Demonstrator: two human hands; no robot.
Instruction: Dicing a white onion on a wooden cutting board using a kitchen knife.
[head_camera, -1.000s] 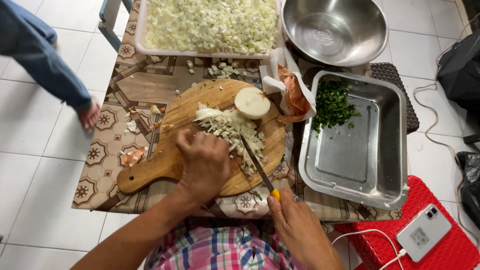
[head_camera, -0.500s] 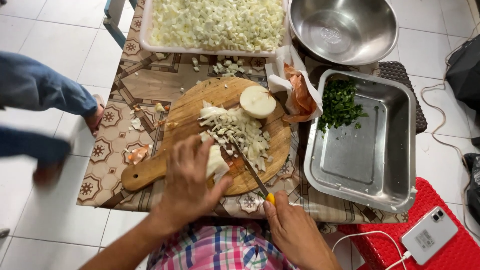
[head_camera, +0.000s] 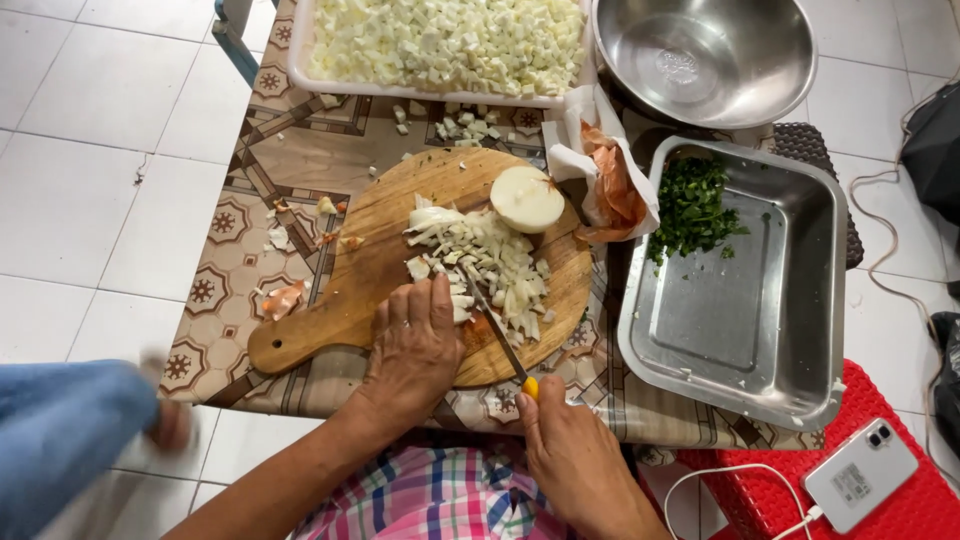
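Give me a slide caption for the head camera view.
Left hand steadies chopped onion on a wooden board; right hand works the knife.

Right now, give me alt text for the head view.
Left hand steadies chopped onion on a round wooden cutting board while the right hand slices with a yellow-handled knife. A halved onion sits at the board's far edge.

Left hand (head_camera: 415, 345) pressed flat on chopped onion (head_camera: 485, 268) at near edge of round wooden cutting board (head_camera: 375, 255), right hand (head_camera: 575, 455) gripping yellow-handled knife (head_camera: 503, 342) through the pile.
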